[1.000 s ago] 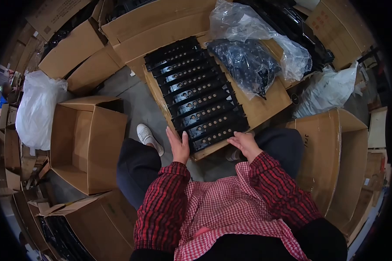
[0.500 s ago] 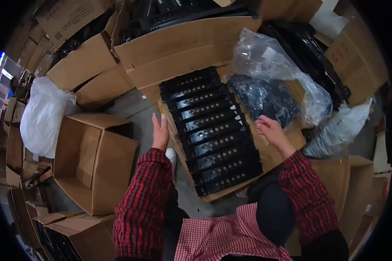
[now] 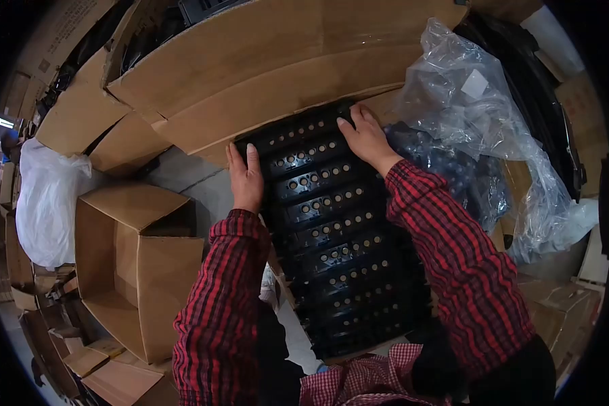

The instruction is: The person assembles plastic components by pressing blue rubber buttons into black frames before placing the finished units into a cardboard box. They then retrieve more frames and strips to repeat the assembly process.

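Note:
A stack of black plastic strips (image 3: 328, 223) with rows of round holes lies lengthwise in front of me, on cardboard. My left hand (image 3: 246, 177) rests against the left side of its far end, with fingers stretched up and the thumb apart. At the far right corner is my right hand (image 3: 367, 137), fingers extended over the edge and thumb on the strip side. Both hands touch the end strip from opposite sides, and neither is wrapped round it. Some fingertips are hidden behind the edge.
A large cardboard flap (image 3: 271, 74) stands behind the strips. To the right lie clear plastic wrapping (image 3: 467, 88) and a bagged dark bundle (image 3: 453, 169). An opened cardboard box (image 3: 169, 284) and a white plastic bag (image 3: 47, 203) stand at left.
Both hands have moved forward to the far end of the strips. My right hand has gone from a closed pose beside them to extended fingers. The view has shifted closer.

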Demonstrator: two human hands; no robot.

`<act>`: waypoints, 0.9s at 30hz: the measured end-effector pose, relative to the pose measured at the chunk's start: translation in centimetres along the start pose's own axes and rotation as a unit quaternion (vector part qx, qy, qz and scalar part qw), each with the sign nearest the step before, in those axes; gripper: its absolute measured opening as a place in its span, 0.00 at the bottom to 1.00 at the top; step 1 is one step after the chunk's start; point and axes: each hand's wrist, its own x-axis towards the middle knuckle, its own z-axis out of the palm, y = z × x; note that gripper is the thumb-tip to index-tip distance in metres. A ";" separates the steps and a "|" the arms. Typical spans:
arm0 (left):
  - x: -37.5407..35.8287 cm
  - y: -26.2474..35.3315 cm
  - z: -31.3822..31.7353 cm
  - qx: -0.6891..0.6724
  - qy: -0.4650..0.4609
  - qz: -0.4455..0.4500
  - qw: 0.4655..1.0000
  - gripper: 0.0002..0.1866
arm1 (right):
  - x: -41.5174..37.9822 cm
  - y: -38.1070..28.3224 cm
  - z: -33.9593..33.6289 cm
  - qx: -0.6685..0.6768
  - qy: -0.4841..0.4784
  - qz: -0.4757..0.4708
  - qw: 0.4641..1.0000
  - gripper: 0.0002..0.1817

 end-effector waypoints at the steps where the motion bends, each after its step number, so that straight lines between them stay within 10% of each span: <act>1: -0.1 0.1 -0.2 -0.025 -0.014 -0.014 1.000 0.39 | -0.1 -0.2 -0.1 -0.001 0.000 -0.001 1.000 0.36; 11: -3.0 4.6 -4.5 -0.174 -0.059 -0.092 0.979 0.44 | -9.0 -2.1 -9.8 0.137 0.022 -0.202 0.969 0.20; 19: -18.6 15.7 -10.1 -0.419 -0.188 -0.161 0.874 0.19 | -27.5 12.6 -20.8 0.249 -0.049 0.370 0.894 0.14; 22: -20.8 15.5 -7.1 -0.374 -0.277 -0.262 0.845 0.17 | -27.7 12.6 -19.2 0.215 -0.092 0.270 0.934 0.14; 27: -21.9 13.9 -3.4 -0.237 -0.306 -0.098 0.917 0.14 | -23.9 12.0 -17.7 -0.034 0.053 -0.079 0.995 0.16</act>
